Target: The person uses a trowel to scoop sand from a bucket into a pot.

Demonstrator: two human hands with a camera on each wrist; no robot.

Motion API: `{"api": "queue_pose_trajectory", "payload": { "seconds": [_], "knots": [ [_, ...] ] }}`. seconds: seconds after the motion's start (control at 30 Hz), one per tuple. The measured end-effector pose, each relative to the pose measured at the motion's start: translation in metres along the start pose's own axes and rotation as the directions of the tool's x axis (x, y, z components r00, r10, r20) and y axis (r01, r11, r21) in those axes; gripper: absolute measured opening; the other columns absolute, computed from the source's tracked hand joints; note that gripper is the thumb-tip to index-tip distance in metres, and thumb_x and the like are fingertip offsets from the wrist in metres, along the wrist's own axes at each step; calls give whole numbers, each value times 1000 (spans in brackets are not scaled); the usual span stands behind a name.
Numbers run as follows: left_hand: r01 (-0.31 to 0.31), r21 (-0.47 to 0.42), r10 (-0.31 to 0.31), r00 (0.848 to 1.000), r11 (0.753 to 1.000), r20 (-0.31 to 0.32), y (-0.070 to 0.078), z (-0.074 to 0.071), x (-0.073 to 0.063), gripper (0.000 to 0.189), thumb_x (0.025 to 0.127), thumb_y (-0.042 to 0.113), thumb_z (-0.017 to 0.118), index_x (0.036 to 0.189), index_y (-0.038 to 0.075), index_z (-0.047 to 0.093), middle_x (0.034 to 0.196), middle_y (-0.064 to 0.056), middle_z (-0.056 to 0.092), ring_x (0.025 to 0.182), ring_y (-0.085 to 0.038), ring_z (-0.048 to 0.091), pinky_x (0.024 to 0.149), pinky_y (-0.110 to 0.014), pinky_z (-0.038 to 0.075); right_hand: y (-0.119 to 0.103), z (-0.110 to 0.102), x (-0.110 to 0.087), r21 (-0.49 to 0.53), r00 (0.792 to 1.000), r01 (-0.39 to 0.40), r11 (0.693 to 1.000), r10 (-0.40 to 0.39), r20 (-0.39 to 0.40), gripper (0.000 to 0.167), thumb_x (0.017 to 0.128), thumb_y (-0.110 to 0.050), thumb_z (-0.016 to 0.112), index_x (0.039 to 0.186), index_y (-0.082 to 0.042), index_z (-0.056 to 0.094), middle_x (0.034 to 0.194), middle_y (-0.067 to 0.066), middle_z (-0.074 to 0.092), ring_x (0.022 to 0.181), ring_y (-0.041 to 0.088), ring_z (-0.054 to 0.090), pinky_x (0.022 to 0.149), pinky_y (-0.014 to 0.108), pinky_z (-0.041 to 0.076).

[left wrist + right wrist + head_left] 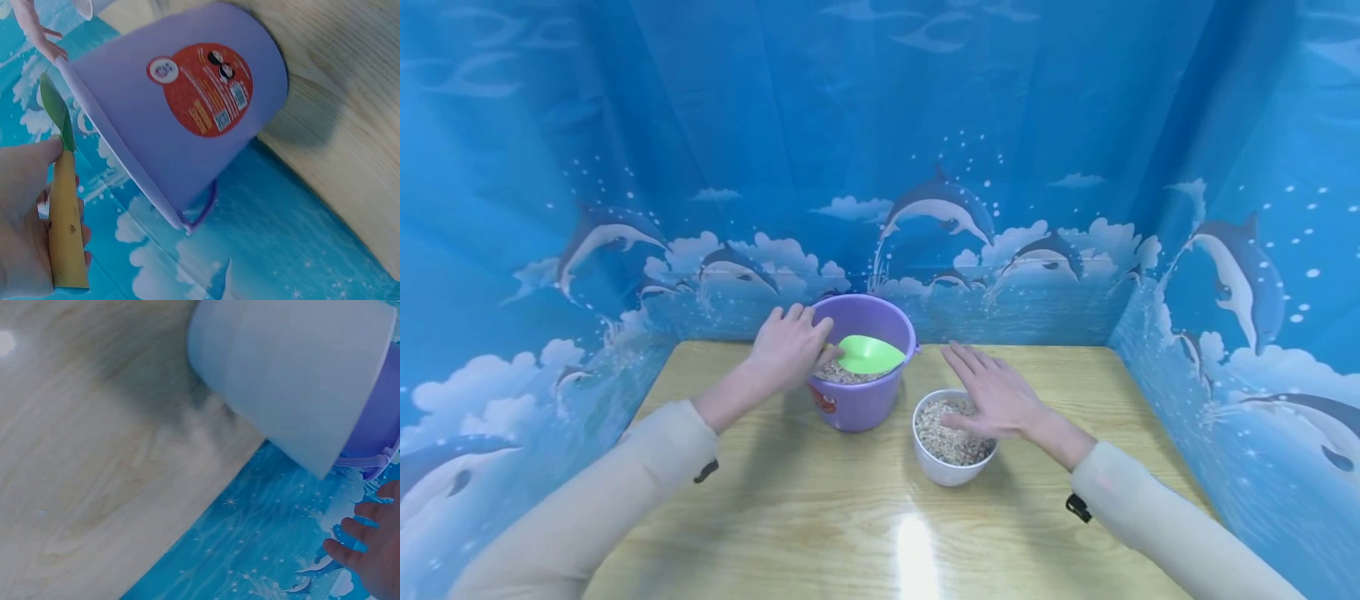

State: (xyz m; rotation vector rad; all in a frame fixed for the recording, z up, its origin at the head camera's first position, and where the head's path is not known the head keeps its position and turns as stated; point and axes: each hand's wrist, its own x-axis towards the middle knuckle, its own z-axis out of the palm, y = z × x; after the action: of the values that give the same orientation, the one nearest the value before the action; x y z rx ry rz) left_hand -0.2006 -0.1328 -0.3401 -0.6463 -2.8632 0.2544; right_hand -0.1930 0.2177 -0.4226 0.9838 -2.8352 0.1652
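Note:
My left hand (788,346) grips the yellow handle (67,225) of a toy shovel, its fingers wrapped round it at the rim of a purple bucket (859,410). The shovel's green blade (871,355) lies inside the bucket mouth, above small beige-grey grains. To the right stands a white bowl (947,473), filled close to its rim with similar grains. Over its right side hovers my right hand (1000,402), fingers straight and thumb spread, holding nothing. The right wrist view shows this hand (375,550) beyond the bowl's rim, apart from its wall.
Both containers stand on a light wooden table (790,517). A blue dolphin-print curtain (820,167) closes in the back and both sides. The bucket's purple handle (205,209) hangs down at its side. A red label (206,90) is on the bucket's wall.

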Motion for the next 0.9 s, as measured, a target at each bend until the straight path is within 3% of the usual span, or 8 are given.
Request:
{"api": "queue_pose_trajectory", "payload": {
  "seconds": [0.13,0.37,0.7,0.9],
  "knots": [
    [17,-5,-17,1000,1000,13,-10,3,3,44,105,55,57,107,12,62,108,-14,69,107,-31,62,94,-50,55,-4,-4,14,-7,1000,-21,1000,21,19,109,92,-75,59,168,-7,18,176,18,20,160,43,31,124,65,33],
    [-7,21,6,1000,1000,15,-19,11,10,44,106,55,55,108,12,62,104,-13,67,103,-30,61,89,-46,53,-11,-7,35,-4,998,-59,998,60,33,108,94,-78,52,169,-10,15,177,16,16,161,42,27,125,65,32],
    [-84,71,82,996,994,38,-15,25,27,46,106,55,55,117,11,65,113,-16,70,110,-32,63,95,-48,53,-20,-7,62,-11,996,-73,997,74,41,109,94,-81,48,170,-13,9,177,17,13,162,42,25,123,67,32],
    [-128,112,124,991,985,44,-10,33,36,49,106,55,55,123,10,66,120,-18,70,118,-35,64,98,-49,54,-23,-4,74,-24,995,-80,996,82,52,111,94,-87,36,170,-12,8,177,18,14,162,41,25,123,66,33]
  ]
}}
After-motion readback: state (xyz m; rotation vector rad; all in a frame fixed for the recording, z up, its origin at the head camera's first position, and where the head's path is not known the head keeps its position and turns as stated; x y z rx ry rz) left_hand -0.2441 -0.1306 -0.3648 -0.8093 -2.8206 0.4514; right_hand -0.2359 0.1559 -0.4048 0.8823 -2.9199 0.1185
